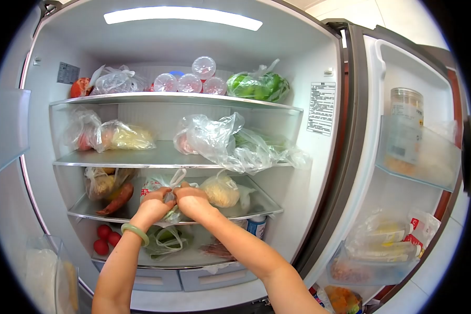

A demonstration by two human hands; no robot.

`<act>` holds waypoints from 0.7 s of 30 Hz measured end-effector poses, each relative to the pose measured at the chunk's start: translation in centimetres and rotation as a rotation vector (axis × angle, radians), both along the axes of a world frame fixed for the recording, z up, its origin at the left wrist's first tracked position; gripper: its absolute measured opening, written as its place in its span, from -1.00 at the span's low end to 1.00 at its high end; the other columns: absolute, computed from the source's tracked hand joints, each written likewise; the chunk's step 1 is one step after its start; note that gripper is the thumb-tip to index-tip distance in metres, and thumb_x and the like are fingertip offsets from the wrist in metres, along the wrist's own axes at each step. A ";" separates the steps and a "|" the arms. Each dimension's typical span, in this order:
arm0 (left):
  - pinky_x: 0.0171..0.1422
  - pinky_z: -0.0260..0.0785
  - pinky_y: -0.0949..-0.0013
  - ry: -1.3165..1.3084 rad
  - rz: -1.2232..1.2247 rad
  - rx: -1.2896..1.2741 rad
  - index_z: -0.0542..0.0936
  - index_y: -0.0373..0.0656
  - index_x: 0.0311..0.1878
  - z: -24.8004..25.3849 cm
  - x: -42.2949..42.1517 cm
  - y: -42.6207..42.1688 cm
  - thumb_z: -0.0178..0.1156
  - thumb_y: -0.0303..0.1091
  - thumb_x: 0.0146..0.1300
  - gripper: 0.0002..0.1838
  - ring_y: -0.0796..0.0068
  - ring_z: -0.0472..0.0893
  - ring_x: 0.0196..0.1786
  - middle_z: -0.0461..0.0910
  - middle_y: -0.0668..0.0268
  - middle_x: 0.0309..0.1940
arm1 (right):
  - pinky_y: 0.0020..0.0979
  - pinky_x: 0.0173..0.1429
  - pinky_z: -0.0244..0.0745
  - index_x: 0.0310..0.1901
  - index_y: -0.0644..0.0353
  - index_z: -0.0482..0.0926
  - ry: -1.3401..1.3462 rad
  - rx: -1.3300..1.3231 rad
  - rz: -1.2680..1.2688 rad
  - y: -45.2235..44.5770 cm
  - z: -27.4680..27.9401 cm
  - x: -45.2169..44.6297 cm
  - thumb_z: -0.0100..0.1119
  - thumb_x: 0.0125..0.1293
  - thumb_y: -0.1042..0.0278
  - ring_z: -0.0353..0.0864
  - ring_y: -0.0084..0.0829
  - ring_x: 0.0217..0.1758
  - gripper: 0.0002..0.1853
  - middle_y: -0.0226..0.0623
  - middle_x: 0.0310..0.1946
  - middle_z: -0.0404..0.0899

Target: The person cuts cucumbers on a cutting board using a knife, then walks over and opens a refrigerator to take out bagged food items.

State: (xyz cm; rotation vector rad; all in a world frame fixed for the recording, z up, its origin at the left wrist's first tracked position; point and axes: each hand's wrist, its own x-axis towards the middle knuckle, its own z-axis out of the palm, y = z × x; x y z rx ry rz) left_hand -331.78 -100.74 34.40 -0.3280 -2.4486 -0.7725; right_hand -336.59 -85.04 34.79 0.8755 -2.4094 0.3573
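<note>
Both my hands meet at the front of the third shelf (83, 211) inside an open fridge. My left hand (154, 201), with a pale green bangle above the wrist, has its fingers closed on a plastic bag (152, 184) with red print. My right hand (189, 199) is closed on the same bag's gathered top, and a loop of its handle sticks up between the hands. What the bag holds is mostly hidden. Just right of my right hand lies a bag of pale yellow food (221, 191). To the left sit a reddish-brown sweet potato (118, 200) and a bag of round yellowish items (100, 183).
Above, the second shelf (167, 161) carries bagged produce, with a loose clear bag (220, 138) hanging over its front edge. Green peppers (259, 85) are on the top shelf. Red round items (104, 238) and bagged greens (167, 240) lie below. The right door (369, 157) stands open.
</note>
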 end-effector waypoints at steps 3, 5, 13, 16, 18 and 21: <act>0.21 0.42 0.13 0.004 0.003 0.006 0.54 -0.20 0.19 -0.5 -0.2 -0.3 0.30 -0.08 0.15 -0.42 -0.01 0.59 0.12 0.62 -0.05 0.03 | -0.07 0.01 0.54 -0.15 0.16 0.61 -0.005 -0.006 0.008 -0.2 -0.2 -0.3 0.07 0.24 0.37 0.63 0.02 -0.02 -0.81 -0.02 -0.05 0.57; 0.21 0.42 0.14 0.003 -0.006 0.008 0.54 -0.20 0.19 -0.6 -0.6 -0.3 0.30 -0.08 0.16 -0.43 -0.01 0.59 0.12 0.62 -0.05 0.03 | -0.07 0.01 0.54 -0.15 0.17 0.61 -0.006 0.005 0.002 -0.2 -0.2 -0.6 0.07 0.24 0.37 0.63 0.01 -0.02 -0.80 -0.02 -0.07 0.58; 0.23 0.41 0.15 -0.011 -0.011 0.038 0.45 -0.15 0.29 -0.4 -0.5 -0.4 0.30 -0.06 0.17 -0.35 -0.01 0.59 0.14 0.61 -0.05 0.06 | -0.06 0.04 0.54 -0.17 0.22 0.60 0.040 -0.144 -0.035 -0.6 1.2 -1.6 0.09 0.22 0.39 0.64 0.06 -0.03 -0.81 0.05 -0.09 0.59; 0.27 0.38 0.16 -0.004 0.020 0.151 0.40 -0.15 0.34 -1.1 -1.5 -0.5 0.30 0.00 0.18 -0.29 -0.01 0.57 0.17 0.58 -0.04 0.12 | -0.06 0.06 0.52 -0.21 0.26 0.59 -0.049 -0.270 -0.030 0.6 2.7 -1.3 0.10 0.20 0.36 0.61 0.11 -0.04 -0.80 0.10 -0.13 0.58; 0.28 0.37 0.17 -0.010 0.037 0.101 0.38 -0.16 0.36 -1.1 -1.7 -0.5 0.30 0.05 0.18 -0.25 0.00 0.56 0.20 0.56 -0.04 0.14 | -0.05 0.04 0.52 -0.22 0.28 0.58 0.065 -0.263 0.054 1.8 2.4 -1.3 0.10 0.20 0.37 0.61 0.10 -0.07 -0.81 0.10 -0.15 0.59; 0.30 0.36 0.18 -0.032 0.085 0.032 0.38 -0.18 0.36 -1.4 -2.1 -1.1 0.30 0.13 0.14 -0.18 0.01 0.56 0.21 0.56 -0.03 0.16 | -0.04 0.01 0.54 -0.24 0.30 0.58 0.133 -0.275 0.115 2.5 1.7 -0.4 0.12 0.19 0.40 0.62 0.10 -0.12 -0.83 0.11 -0.19 0.59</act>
